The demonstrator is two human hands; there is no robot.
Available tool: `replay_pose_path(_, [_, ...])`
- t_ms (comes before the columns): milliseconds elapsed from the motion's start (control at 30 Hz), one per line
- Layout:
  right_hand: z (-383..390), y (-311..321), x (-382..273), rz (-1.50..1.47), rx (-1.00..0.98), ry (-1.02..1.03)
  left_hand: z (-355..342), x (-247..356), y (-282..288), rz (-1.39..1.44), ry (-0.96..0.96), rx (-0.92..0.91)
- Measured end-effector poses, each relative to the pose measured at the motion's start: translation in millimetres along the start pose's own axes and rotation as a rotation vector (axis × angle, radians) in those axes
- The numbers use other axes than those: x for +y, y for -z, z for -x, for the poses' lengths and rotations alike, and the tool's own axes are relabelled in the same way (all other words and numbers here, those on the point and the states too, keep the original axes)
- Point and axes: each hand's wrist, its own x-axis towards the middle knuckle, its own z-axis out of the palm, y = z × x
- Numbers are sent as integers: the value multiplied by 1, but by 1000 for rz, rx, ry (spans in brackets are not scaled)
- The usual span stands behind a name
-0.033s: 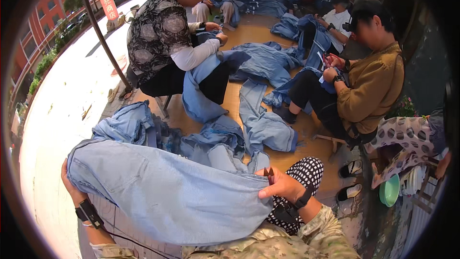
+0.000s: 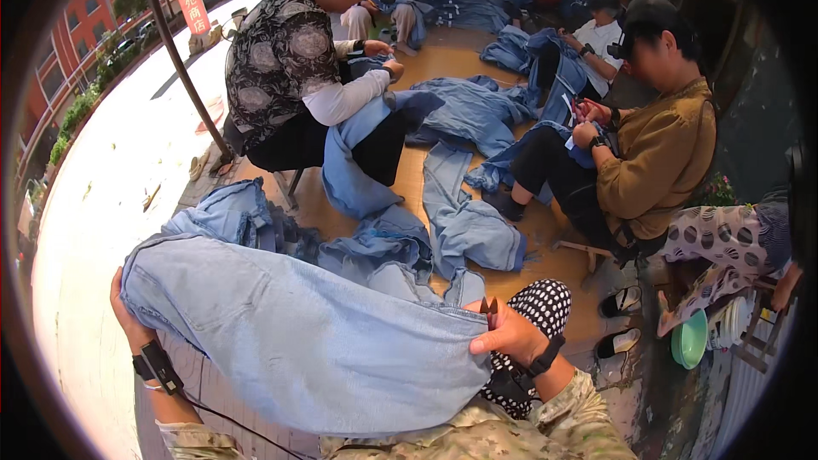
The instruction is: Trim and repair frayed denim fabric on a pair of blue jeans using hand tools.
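A light-blue pair of denim jeans (image 2: 290, 332) is stretched across my lap between both hands. My left hand (image 2: 128, 311) grips its far-left end, the fingers tucked behind the cloth and mostly hidden. At the other end my right hand (image 2: 511, 334) is closed on the edge of the jeans, the thumb lying on top. From that same hand stick up the two pointed tips of a small pair of thread snips (image 2: 488, 308); the rest of the tool is inside the fist.
More jeans (image 2: 226, 213) lie heaped just beyond my lap. A co-worker in a patterned shirt (image 2: 277, 68) sits ahead on the left, another in a brown top (image 2: 656, 149) on the right. A green basin (image 2: 690, 339) and black slippers (image 2: 620, 342) are at right. A pole (image 2: 183, 68) stands left.
My right hand has shifted slightly to the right with the edge of the jeans and the snips. The left hand has hardly moved.
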Motion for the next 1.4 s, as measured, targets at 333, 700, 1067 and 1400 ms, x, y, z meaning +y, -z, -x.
replay_pose_path(333, [91, -33, -14, -234, 652, 592, 58, -173, -228, 30, 625, -217])
replay_pose_path(700, [59, -27, -34, -215, 986, 544, 209, -202, -241, -106, 906, -1266])
replay_pose_path(1067, [49, -40, -29, 44, 974, 475, 226, -184, -292, 262, 744, -790])
replay_pose_path(1400, [44, -29, -33, 446, 834, 351, 197, -117, -286, 99, 242, -764])
